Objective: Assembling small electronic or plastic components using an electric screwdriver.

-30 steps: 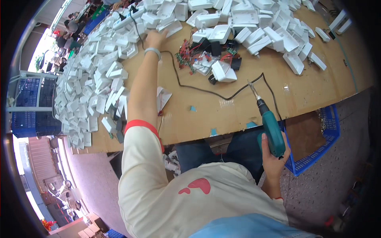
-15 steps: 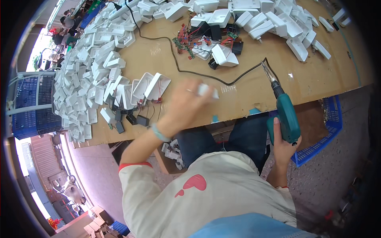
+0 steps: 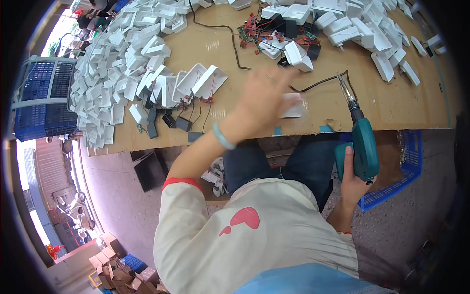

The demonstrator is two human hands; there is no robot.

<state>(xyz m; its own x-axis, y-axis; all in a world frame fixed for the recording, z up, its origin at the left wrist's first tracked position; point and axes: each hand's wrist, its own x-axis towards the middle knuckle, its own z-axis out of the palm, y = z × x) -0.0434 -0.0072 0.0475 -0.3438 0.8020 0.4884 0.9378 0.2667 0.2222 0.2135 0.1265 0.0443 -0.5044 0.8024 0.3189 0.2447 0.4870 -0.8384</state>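
My left hand [image 3: 264,98] is over the near middle of the table, its fingers smeared by motion. Below its fingertips, a white plastic housing [image 3: 293,109] lies on the board; whether the hand touches it cannot be made out. My right hand [image 3: 353,179] is closed round the handle of a teal soldering gun [image 3: 364,147], held off the table's front edge. The gun's thin metal tip [image 3: 345,87] points away from me over the tabletop. A black cord [image 3: 313,87] crosses the board, partly behind my left hand, and bends near the tip.
White housings [image 3: 122,68] are heaped along the left, with more [image 3: 362,29] at the far right. Red wires, green boards and black blocks [image 3: 289,29] lie tangled at the back. Several wired black blocks [image 3: 183,123] sit left. A blue basket [image 3: 391,193] stands below the right edge.
My left hand has moved right and away from me. The white housing it held now lies on the board. My view has shifted; my right hand keeps hold of the soldering gun.
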